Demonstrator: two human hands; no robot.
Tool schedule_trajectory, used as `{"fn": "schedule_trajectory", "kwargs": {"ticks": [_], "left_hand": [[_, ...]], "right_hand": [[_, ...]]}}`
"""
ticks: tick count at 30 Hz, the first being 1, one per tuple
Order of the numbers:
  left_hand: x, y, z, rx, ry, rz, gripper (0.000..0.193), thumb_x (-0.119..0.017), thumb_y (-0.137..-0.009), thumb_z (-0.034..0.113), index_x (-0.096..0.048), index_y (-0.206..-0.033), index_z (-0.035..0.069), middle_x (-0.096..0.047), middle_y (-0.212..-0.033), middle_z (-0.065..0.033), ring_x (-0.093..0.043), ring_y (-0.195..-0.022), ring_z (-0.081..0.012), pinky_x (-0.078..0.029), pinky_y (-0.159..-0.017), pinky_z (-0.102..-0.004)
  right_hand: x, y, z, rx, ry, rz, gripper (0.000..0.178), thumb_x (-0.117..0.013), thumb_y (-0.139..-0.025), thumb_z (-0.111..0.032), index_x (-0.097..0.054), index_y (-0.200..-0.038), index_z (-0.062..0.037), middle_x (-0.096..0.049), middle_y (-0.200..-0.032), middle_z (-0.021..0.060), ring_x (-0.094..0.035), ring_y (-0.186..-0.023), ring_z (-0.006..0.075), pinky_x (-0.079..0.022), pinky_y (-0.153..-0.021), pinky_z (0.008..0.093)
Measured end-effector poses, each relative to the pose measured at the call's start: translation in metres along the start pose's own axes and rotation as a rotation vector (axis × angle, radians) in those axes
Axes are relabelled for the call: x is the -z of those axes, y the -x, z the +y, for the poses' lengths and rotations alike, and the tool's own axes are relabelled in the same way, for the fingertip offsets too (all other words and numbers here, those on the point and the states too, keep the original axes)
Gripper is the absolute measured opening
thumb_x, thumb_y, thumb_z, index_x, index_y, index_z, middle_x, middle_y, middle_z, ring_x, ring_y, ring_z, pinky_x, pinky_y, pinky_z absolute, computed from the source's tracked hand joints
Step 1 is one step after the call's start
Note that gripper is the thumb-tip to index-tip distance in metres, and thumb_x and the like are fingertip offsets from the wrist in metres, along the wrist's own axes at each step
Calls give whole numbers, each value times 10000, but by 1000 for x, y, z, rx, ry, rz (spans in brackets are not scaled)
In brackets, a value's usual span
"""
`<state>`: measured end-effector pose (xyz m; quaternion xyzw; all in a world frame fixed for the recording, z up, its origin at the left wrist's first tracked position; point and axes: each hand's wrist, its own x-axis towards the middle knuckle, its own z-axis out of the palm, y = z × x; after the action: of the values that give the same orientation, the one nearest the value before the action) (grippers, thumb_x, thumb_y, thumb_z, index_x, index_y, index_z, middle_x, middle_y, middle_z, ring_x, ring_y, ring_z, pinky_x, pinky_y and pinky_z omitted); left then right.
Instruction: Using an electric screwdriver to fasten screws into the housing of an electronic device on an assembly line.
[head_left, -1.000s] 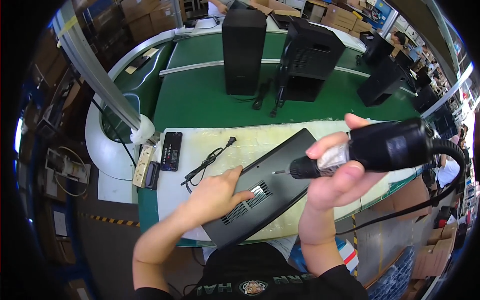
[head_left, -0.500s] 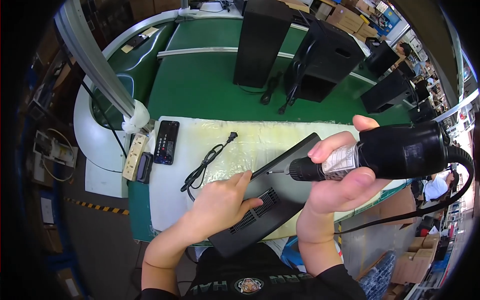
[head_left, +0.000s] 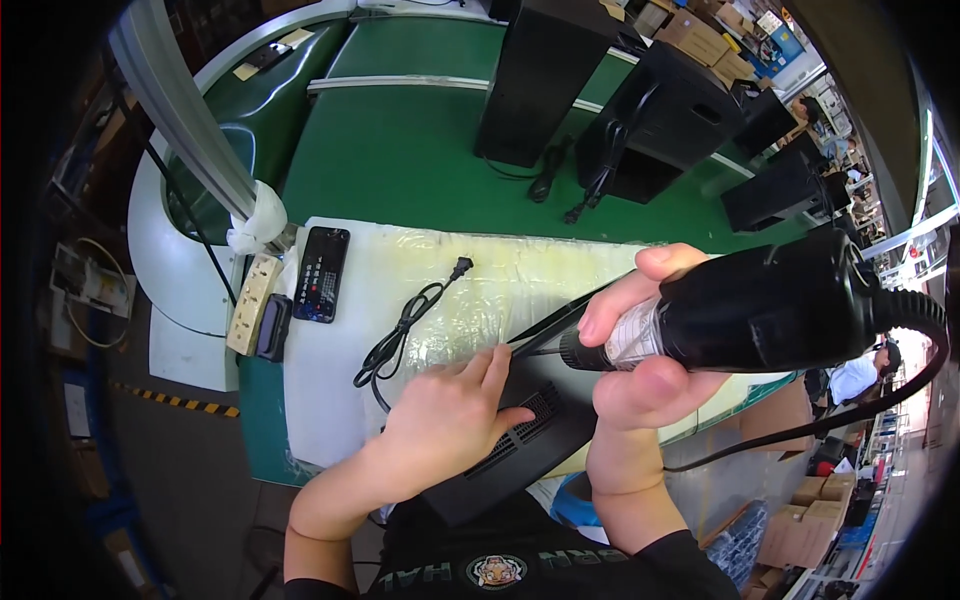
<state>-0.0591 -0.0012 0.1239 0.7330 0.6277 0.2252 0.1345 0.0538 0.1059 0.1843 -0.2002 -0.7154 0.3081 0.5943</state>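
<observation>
In the head view, the left hand (head_left: 450, 420) is resting half open on a black panel (head_left: 570, 415), its fingers reaching to the panel's upper edge and its thumb spreading apart from them over a slotted vent (head_left: 530, 425). The panel is lying at a slant in front of the person, its near end pointing toward the black shirt (head_left: 420, 555) and its far end disappearing behind the right hand (head_left: 645, 390). That right hand is closing its fingers and thumb firmly around an electric screwdriver (head_left: 770, 315), which is lying nearly level above the panel. The screwdriver's bit (head_left: 540, 352) is pointing left and ending just beside the left fingertips; whether it is touching the panel, I cannot tell. A thick black cable (head_left: 790, 437) is curving down from the tool's rear. Beneath the panel, a pale mat (head_left: 345, 400) is covering part of the green bench (head_left: 400, 140). On the mat, a bundled cord (head_left: 405, 322) is lying left of the panel, its plug pointing away from the person. Farther left, a black handset (head_left: 322, 275) is lying near a cream power strip (head_left: 254, 303). Beyond the mat, two tall black boxes (head_left: 545, 80) are standing on the bench.
</observation>
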Motion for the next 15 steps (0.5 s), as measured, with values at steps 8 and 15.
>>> {"fn": "schedule_trajectory", "kwargs": {"ticks": [8,15], "left_hand": [[-2,5,-3,-32,-26,34,608,-626,-821,407,-524,-1125,-110,-634,-980,-184,-652,-742,-255,-497,-669,-327],[0,15,3,-258,-179,415,359,-683,-798,207,-581,-1053,-24,-606,-924,-145,-617,-821,-269,-477,-780,-385]], "right_hand": [[2,0,16,23,-157,0,790,-487,-835,-676,-464,-1097,69,-506,-545,56,-466,-437,97,-411,-419,201],[20,0,1,47,-100,39,827,-521,-848,-632,-402,-1185,113,-551,-607,100,-524,-465,145,-428,-423,231]]}}
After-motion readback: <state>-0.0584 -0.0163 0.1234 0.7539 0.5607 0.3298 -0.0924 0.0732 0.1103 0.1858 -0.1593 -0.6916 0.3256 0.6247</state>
